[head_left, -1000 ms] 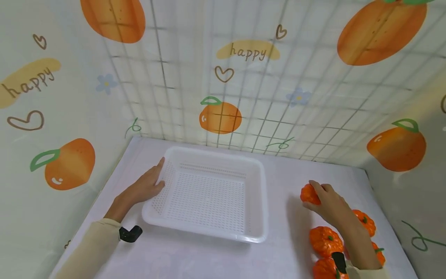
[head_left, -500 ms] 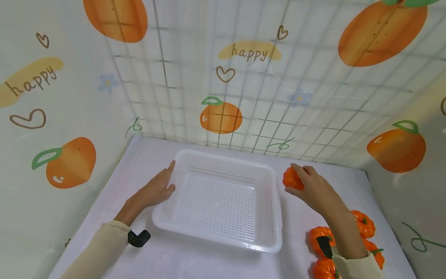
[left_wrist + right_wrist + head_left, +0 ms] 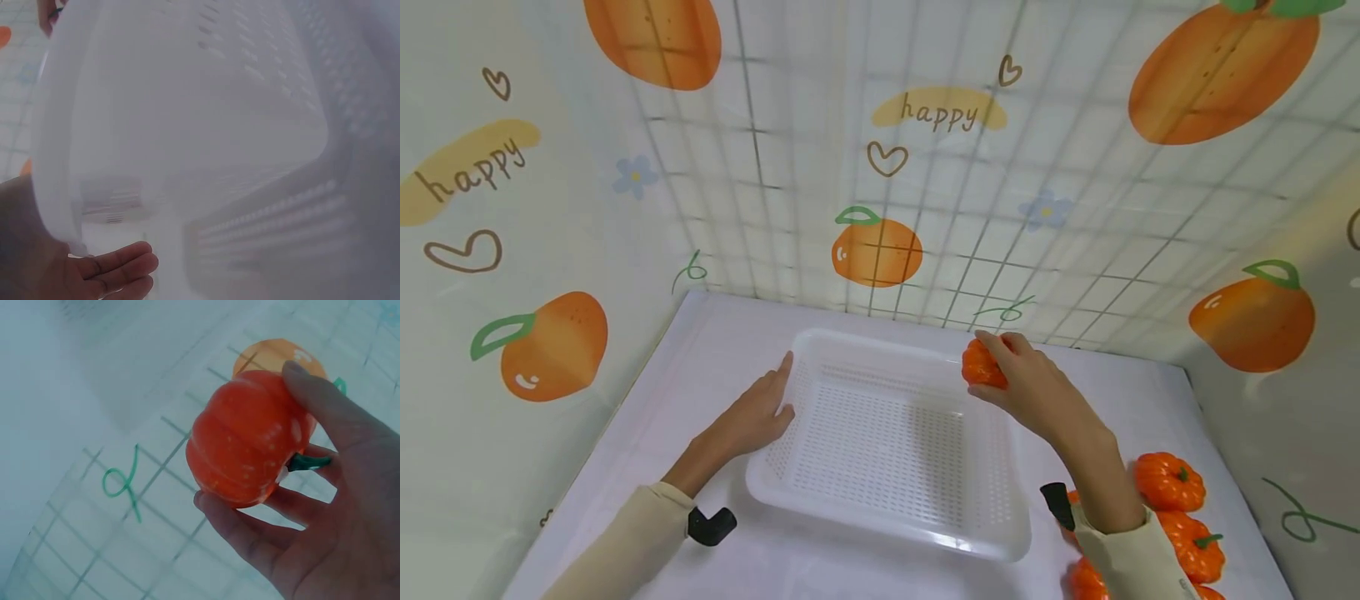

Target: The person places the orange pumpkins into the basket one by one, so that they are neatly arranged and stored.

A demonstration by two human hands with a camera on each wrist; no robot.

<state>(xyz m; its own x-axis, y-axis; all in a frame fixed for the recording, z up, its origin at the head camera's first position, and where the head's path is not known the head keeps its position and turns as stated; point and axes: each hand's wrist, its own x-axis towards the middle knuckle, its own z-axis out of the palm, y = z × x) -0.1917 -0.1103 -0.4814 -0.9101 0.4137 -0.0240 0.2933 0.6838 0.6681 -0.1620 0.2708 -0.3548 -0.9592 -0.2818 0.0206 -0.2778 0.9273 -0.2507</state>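
An orange toy pumpkin (image 3: 982,365) with a green stem is held in my right hand (image 3: 1033,385), above the basket's far right corner. In the right wrist view the thumb and fingertips clasp the pumpkin (image 3: 247,437) from opposite sides. My left hand (image 3: 752,421) grips the left rim of a white perforated plastic basket (image 3: 880,542). In the left wrist view, the fingers (image 3: 128,265) show beyond the basket's wall (image 3: 144,112). Only the right hand's shadow falls on the basket's floor; no object lies inside.
Several more orange toy pumpkins (image 3: 1170,482) sit at the table's right side, some partly hidden by the right forearm. A white cloth printed with oranges and a grid (image 3: 925,208) stands behind the table (image 3: 715,325). Similar printed sheets close off both sides.
My right hand has carried the pumpkin leftward and away from me, from the table's right side to over the basket. The left hand has shifted the basket to the right and slightly nearer.
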